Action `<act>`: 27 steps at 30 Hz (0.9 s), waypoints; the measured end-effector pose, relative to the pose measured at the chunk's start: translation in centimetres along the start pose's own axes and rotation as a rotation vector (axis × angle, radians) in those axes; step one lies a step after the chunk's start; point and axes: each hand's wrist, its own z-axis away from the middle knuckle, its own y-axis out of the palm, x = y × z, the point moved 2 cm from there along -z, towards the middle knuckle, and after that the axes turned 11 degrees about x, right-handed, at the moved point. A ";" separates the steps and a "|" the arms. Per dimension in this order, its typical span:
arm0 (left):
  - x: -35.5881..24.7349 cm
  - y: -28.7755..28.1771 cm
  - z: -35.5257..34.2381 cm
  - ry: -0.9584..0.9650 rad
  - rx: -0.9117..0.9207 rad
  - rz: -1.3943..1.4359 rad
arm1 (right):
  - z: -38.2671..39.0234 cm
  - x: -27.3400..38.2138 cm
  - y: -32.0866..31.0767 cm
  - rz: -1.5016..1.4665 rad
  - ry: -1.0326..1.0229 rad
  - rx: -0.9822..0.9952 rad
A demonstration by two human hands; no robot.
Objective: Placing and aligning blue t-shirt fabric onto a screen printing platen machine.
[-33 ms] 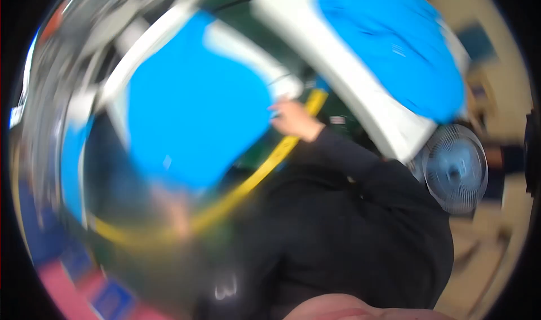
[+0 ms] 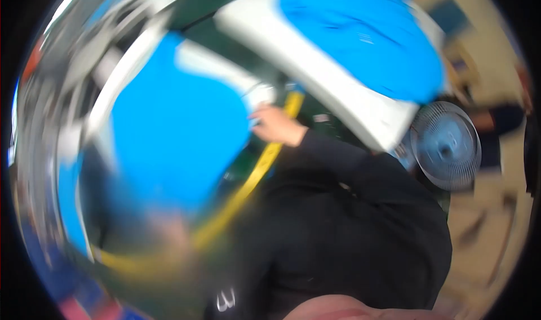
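The whole picture is tilted and smeared by motion. My right hand [image 2: 277, 126] reaches out from a black sleeve [image 2: 360, 162] and pinches the near edge of a large blue sheet [image 2: 174, 139], which lies on a white surface [image 2: 208, 60]. A yellow strip [image 2: 265, 162] runs under the wrist and curves down to the lower left. Over that strip sits a skin-coloured blur [image 2: 166, 230] that may be my left hand; its shape and grip are unreadable.
A second white table [image 2: 332, 89] covered with blue cloth [image 2: 360, 38] stands at the upper right. A round fan [image 2: 445, 145] stands on the beige floor [image 2: 496, 218] at the right. Blurred clutter lines the left rim.
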 end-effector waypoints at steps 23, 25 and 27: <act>-19.3 1.5 -3.0 0.281 0.236 0.686 | 15.5 -10.5 -20.6 0.603 0.094 -0.680; -19.2 1.3 -2.7 0.286 0.240 0.690 | 14.7 -11.0 -21.0 0.646 0.092 -0.633; -19.3 1.1 -2.7 0.287 0.249 0.684 | 14.2 -11.3 -22.2 0.682 0.096 -0.603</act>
